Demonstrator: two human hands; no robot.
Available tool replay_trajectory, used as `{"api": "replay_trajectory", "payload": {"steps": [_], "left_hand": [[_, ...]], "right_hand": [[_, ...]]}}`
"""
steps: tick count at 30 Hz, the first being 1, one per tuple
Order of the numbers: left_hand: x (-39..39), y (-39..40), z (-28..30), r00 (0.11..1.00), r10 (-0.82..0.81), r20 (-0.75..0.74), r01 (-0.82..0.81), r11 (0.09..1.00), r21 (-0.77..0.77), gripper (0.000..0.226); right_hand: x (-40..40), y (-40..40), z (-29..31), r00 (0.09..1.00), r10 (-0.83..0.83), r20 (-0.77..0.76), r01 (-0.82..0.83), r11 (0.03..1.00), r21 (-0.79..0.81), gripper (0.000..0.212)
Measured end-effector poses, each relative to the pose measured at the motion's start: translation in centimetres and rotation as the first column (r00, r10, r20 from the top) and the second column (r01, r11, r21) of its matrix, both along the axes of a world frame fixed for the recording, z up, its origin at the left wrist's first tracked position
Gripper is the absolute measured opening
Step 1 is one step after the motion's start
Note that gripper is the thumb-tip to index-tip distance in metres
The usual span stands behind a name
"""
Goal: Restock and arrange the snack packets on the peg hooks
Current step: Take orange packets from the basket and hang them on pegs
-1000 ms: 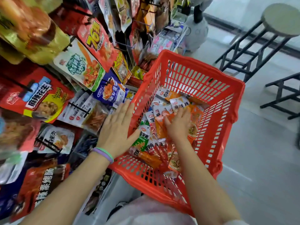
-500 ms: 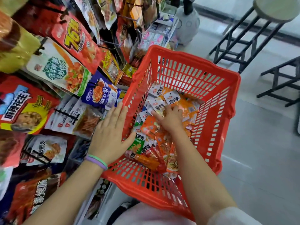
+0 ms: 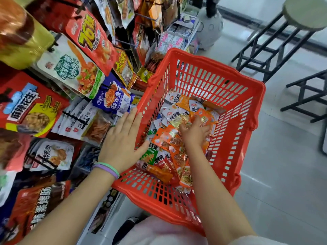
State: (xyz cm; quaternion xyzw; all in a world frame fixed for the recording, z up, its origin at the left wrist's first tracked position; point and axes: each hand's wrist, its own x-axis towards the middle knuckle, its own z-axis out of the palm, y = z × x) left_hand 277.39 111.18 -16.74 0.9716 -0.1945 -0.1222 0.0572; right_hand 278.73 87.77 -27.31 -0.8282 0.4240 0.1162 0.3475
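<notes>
Orange, white and green snack packets (image 3: 169, 138) lie heaped loose in a red slatted plastic basket (image 3: 235, 138), piled toward its near-left side. Right hand (image 3: 194, 131) is down in the heap, fingers curled round orange packets. Left hand (image 3: 122, 142) lies flat with fingers straight against the basket's left wall, holding nothing. Peg hooks (image 3: 83, 119) left of the basket carry hanging bags. Black-framed stool (image 3: 304, 13) stands far right on the floor.

We saw a slotted red plastic basket (image 3: 200, 80) with a smooth sheen, glossy foil snack packets (image 3: 169, 138) inside it, black matt metal stool frames (image 3: 265, 48) at two o'clock, and pale polished floor tiles (image 3: 283, 174).
</notes>
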Motion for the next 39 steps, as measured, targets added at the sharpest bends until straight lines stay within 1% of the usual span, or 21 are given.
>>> {"api": "replay_trajectory", "payload": {"steps": [2, 3, 4, 8, 11, 12, 14, 16, 18, 19, 21, 23, 25, 27, 28, 29, 30, 32, 35, 37, 39], "left_hand": [[0.0, 0.0, 0.1, 1.0, -0.001, 0.002, 0.001, 1.0, -0.007, 0.087], [0.1, 0.0, 0.1, 1.0, -0.001, -0.001, 0.001, 1.0, -0.009, 0.088], [0.1, -0.1, 0.1, 1.0, 0.001, -0.004, -0.001, 1.0, -0.012, 0.088], [-0.1, -0.2, 0.3, 1.0, 0.002, -0.014, -0.003, 1.0, -0.024, 0.089], [-0.1, -0.2, 0.5, 1.0, 0.008, -0.022, -0.009, 0.999, -0.036, 0.09], [-0.1, -0.2, 0.5, 1.0, 0.009, -0.024, -0.01, 0.999, -0.038, 0.091], [-0.1, -0.2, 0.6, 1.0, 0.009, -0.027, -0.01, 0.999, -0.043, 0.091], [-0.2, -0.1, 0.7, 0.999, 0.01, -0.035, -0.011, 0.999, -0.052, 0.092], [-0.3, -0.1, 0.7, 0.999, 0.007, -0.04, -0.009, 0.999, -0.051, 0.092], [-0.3, -0.1, 0.7, 0.999, 0.006, -0.04, -0.007, 0.999, -0.045, 0.092], [-0.4, -0.1, 0.7, 0.999, 0.003, -0.038, -0.004, 1.0, -0.027, 0.091], [-0.5, -0.2, 0.7, 0.999, 0.006, -0.035, -0.006, 1.0, -0.012, 0.091], [-0.4, -0.2, 0.7, 0.999, 0.012, -0.036, -0.013, 1.0, -0.012, 0.091], [-0.4, -0.2, 0.7, 0.999, 0.016, -0.04, -0.017, 1.0, -0.022, 0.091], [-0.4, -0.2, 0.7, 0.999, 0.017, -0.043, -0.018, 0.999, -0.028, 0.091], [-0.4, -0.2, 0.7, 0.999, 0.019, -0.044, -0.02, 0.999, -0.032, 0.092], [-0.4, -0.1, 0.7, 0.999, 0.021, -0.045, -0.023, 0.999, -0.037, 0.092], [-0.4, -0.2, 0.7, 0.999, 0.026, -0.044, -0.028, 0.999, -0.042, 0.091], [-0.5, -0.2, 0.8, 0.998, 0.027, -0.05, -0.029, 0.999, -0.04, 0.087], [-0.6, -0.2, 0.9, 0.998, 0.029, -0.051, -0.031, 0.998, -0.045, 0.087], [-0.5, -0.1, 0.8, 0.999, 0.026, -0.048, -0.028, 0.999, -0.044, 0.088]], "right_hand": [[0.4, -0.2, 0.3, 0.999, -0.043, 0.022, 0.041, 0.997, 0.066, 0.093], [0.5, -0.4, 0.5, 0.997, -0.066, 0.033, 0.063, 0.994, 0.087, 0.097], [0.6, -0.6, 0.6, 0.996, -0.078, 0.049, 0.073, 0.992, 0.098, 0.094], [0.6, -1.7, 1.4, 0.985, -0.061, 0.159, 0.042, 0.992, 0.122, 0.048], [1.0, -2.4, 2.1, 0.956, -0.057, 0.287, 0.028, 0.994, 0.105, 0.023], [1.2, -2.6, 2.5, 0.949, -0.044, 0.313, 0.019, 0.997, 0.081, 0.017], [1.6, -3.1, 3.0, 0.945, -0.018, 0.328, 0.001, 0.999, 0.052, 0.016], [2.3, -3.6, 3.2, 0.945, 0.046, 0.325, -0.07, 0.995, 0.064, 0.007], [3.2, -3.4, 2.9, 0.923, 0.21, 0.323, -0.246, 0.966, 0.077, 0.026], [3.6, -3.1, 2.5, 0.912, 0.297, 0.282, -0.331, 0.94, 0.08, 0.03], [4.0, -2.3, 2.0, 0.885, 0.453, 0.107, -0.462, 0.883, 0.085, 0.023], [4.1, -1.9, 0.9, 0.842, 0.538, -0.041, -0.538, 0.843, 0.026, 0.031], [4.0, -1.6, 0.6, 0.83, 0.544, -0.119, -0.553, 0.832, -0.051, 0.051], [4.1, -1.3, 0.8, 0.851, 0.498, -0.167, -0.514, 0.855, -0.072, 0.084], [4.1, -1.2, 1.1, 0.855, 0.477, -0.204, -0.497, 0.865, -0.061, 0.094], [4.3, -1.2, 1.1, 0.85, 0.469, -0.241, -0.494, 0.868, -0.053, 0.095], [4.4, -1.3, 1.3, 0.844, 0.467, -0.262, -0.495, 0.867, -0.05, 0.087], [4.8, -1.7, 1.8, 0.852, 0.473, -0.225, -0.497, 0.865, -0.063, 0.055], [5.0, -3.1, 3.3, 0.924, 0.383, 0.008, -0.383, 0.923, 0.025, 0.027], [4.7, -4.4, 4.7, 0.943, 0.314, 0.114, -0.325, 0.94, 0.103, 0.019], [4.5, -4.9, 5.4, 0.931, 0.341, 0.127, -0.359, 0.918, 0.17, 0.021]]}}
